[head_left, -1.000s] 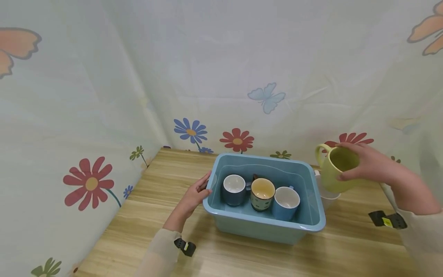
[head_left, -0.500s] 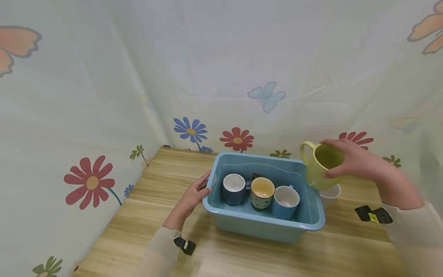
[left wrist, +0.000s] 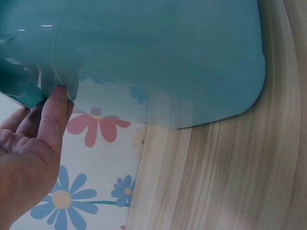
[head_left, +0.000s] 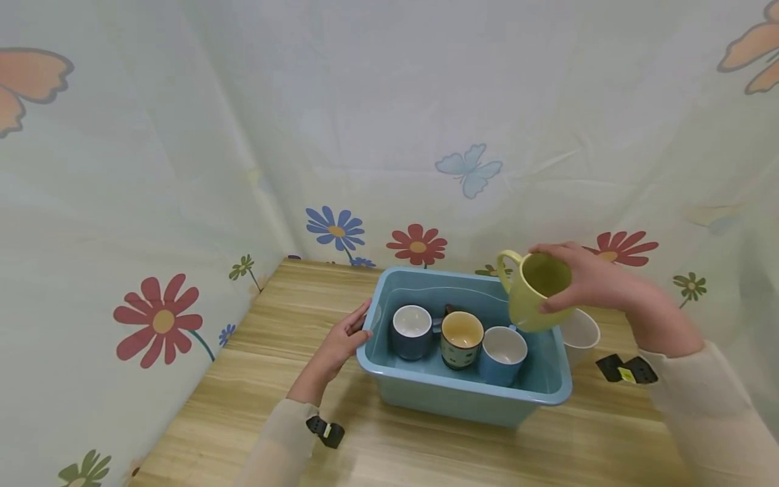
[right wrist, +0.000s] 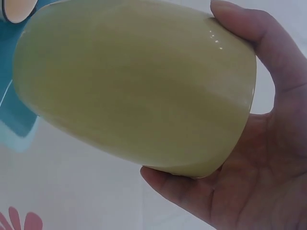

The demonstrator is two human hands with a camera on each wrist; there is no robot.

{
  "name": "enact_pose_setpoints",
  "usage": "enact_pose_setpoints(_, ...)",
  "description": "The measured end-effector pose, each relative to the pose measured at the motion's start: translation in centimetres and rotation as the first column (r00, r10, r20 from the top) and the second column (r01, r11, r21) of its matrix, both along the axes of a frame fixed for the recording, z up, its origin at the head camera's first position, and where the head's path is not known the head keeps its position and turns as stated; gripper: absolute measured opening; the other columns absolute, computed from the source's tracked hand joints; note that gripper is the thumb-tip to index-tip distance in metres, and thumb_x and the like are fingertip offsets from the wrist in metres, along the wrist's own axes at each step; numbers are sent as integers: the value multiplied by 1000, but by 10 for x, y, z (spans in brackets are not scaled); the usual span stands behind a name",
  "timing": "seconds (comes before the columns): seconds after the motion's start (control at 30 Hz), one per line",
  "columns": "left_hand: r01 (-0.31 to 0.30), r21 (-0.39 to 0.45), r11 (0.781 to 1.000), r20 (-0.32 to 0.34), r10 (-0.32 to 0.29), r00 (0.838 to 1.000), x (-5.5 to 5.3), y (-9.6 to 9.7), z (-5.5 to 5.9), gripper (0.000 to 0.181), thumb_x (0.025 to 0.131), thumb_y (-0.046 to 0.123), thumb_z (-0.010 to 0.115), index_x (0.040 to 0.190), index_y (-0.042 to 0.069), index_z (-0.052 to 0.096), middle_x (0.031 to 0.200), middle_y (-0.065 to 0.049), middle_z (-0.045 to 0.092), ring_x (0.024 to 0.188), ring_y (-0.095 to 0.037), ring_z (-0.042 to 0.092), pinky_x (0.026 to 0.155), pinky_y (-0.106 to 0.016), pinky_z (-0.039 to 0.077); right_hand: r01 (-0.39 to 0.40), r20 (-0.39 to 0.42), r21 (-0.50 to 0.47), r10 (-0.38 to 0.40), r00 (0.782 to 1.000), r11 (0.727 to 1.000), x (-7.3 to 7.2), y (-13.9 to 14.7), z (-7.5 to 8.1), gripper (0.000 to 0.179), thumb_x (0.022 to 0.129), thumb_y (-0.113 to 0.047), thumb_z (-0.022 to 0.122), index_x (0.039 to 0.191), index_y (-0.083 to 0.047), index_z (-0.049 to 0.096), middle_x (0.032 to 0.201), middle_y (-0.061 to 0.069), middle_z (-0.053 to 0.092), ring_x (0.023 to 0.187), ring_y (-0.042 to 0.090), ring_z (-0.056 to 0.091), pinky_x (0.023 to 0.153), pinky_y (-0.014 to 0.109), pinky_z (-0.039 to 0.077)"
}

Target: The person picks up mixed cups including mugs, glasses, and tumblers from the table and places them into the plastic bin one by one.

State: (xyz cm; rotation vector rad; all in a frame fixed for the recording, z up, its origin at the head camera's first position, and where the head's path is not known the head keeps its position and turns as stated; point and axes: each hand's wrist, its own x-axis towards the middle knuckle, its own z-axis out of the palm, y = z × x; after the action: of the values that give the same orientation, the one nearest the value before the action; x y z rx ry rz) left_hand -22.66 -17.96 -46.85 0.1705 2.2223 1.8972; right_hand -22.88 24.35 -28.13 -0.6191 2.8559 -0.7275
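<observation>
Clearly, the right hand [head_left: 587,279] held the yellow-green mug [head_left: 526,308] near its mouth, thumb on the near side and fingers on the far side, spread only as wide as the mug. The mug lay to the left of this hand and appeared over the right end of the blue bin [head_left: 450,404]; its height above the rim I could not tell. Its long axis was slanted, base down and a little left, handle toward the left. The left hand [head_left: 337,343] was farther away, gripping the bin's left rim. Inside, the dark blue mug [head_left: 409,347], the patterned mug [head_left: 460,353] and the light blue mug [head_left: 498,372] made a row, so more room remained behind them than between the row and the right wall. Outside that wall, just beside it, was the white cup [head_left: 582,331].
</observation>
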Motion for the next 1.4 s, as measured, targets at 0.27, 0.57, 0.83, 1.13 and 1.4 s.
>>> enact_pose_setpoints(0.27,1,-9,1000,-1,-1,1000,0,0,0,71,97,8,52,163,16,28,166,-19,32,147,-44,43,106,-56,52,-45,32,-53,47,998,998,-2,-18,-1,92,71,-27,89,150,-7,46,142,27,46,122,43,45,82,46,59)
enact_pose_setpoints(0.57,-7,-6,1000,-2,7,1000,1,0,-1,70,97,7,52,163,16,29,166,-20,33,145,-44,44,105,-55,54,-133,24,-83,136,990,988,-8,-41,-6,92,67,-27,89,146,-5,49,139,25,51,120,40,48,83,44,58)
enact_pose_setpoints(0.83,-3,-8,1000,-6,3,1000,2,0,-2,70,97,7,52,163,16,28,166,-20,33,146,-45,44,106,-56,53,-157,72,-106,165,984,982,-10,-61,-11,92,67,-27,89,148,-9,49,141,23,49,121,39,49,83,43,60)
enact_pose_setpoints(1.13,-3,-9,1000,-2,3,1000,-1,-1,-2,71,97,7,52,163,16,28,166,-21,32,147,-45,43,106,-57,52,-210,79,-94,217,973,973,-13,-77,-19,91,68,-28,89,147,-8,50,141,22,51,122,37,51,87,44,59)
enact_pose_setpoints(1.4,8,7,1000,-8,-8,1000,-1,-1,-4,72,97,6,51,163,16,27,165,-21,35,145,-43,45,107,-55,52,-236,140,-96,248,959,967,-19,-92,-32,91,70,-28,88,150,-12,48,143,21,48,123,37,49,89,45,58)
